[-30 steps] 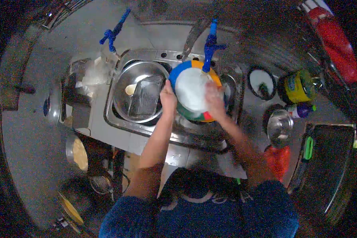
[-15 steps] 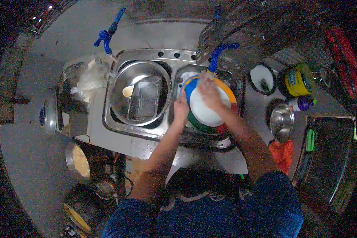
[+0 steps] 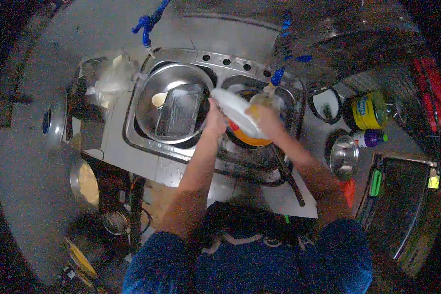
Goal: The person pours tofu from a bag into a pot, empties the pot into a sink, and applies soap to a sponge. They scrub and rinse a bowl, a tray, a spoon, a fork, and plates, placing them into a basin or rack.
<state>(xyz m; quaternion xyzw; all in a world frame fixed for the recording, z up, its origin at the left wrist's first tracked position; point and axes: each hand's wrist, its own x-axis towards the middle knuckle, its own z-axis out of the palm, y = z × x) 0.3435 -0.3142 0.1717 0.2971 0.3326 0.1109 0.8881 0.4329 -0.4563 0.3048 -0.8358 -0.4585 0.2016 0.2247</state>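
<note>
A white plate is tilted on edge over the right sink basin. My left hand grips its left side, fingers closed around the rim. My right hand is closed and blurred by motion at the plate's right side, with something yellowish at its fingers that I cannot make out. Beneath the plate, an orange and red round piece shows in the basin, partly covered. A dark handle sticks out over the sink's front edge. The blue tap hangs just beyond my right hand.
In the left basin, a large steel bowl holds a clear rectangular tray and a spoon. Right of the sink stand a yellow-labelled tub, a purple bottle and a steel bowl. A plastic bag lies at left.
The white plate has turned from lying nearly flat to standing tilted, and shifted left over the basin. The dark handle now shows at the front edge. The camera view has shifted slightly.
</note>
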